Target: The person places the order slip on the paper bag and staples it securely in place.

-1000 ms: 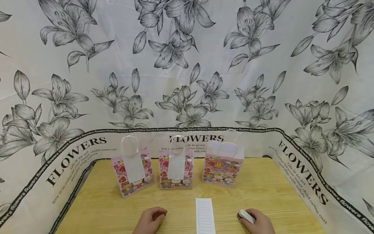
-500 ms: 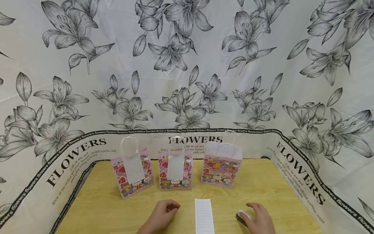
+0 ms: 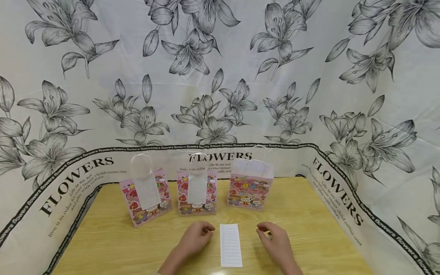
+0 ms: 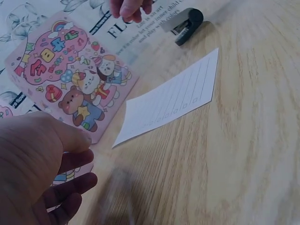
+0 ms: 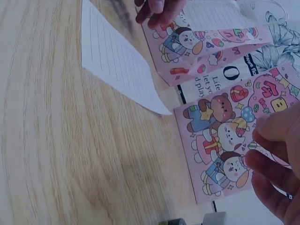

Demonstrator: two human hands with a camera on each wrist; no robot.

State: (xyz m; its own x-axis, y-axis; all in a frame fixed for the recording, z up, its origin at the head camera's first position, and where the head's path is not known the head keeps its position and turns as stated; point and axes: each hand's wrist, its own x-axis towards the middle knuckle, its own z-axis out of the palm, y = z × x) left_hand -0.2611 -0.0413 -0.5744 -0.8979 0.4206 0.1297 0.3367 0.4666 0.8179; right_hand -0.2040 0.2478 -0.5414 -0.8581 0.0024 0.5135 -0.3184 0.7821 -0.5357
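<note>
- At the left of the head view we find the left bag (image 3: pixel 164 196), a ruled slip (image 3: pixel 148 191) over part of its front.
- Just left of centre stands the middle bag (image 3: pixel 197 208), with a second slip (image 3: pixel 197 189) on its front.
- Below that bag we see the left hand (image 3: pixel 196 238), fingers loosely bent, pinching nothing.
- At lower centre, between the hands, the loose slip (image 3: pixel 230 245) lies on the table (image 3: pixel 330 244), touched by neither. To handle such light paper well, we would judge it best pinched by both long edges, level, so that it does not crease.
- Right of centre stands the right bag (image 3: pixel 249 193), with no slip on its visible front.
- At lower right the right hand (image 3: pixel 276 242) also bends loosely round nothing; we would bring both hands in evenly.
- High in the left wrist view we spot what looks like a stapler (image 4: pixel 192 26), unseen in the head view, and tiny boxes along the loose slip's lower edge, too small to tell there.
- The right wrist view's bottom edge cuts off a dark piece (image 5: pixel 177 221) we cannot name for sure.
</note>
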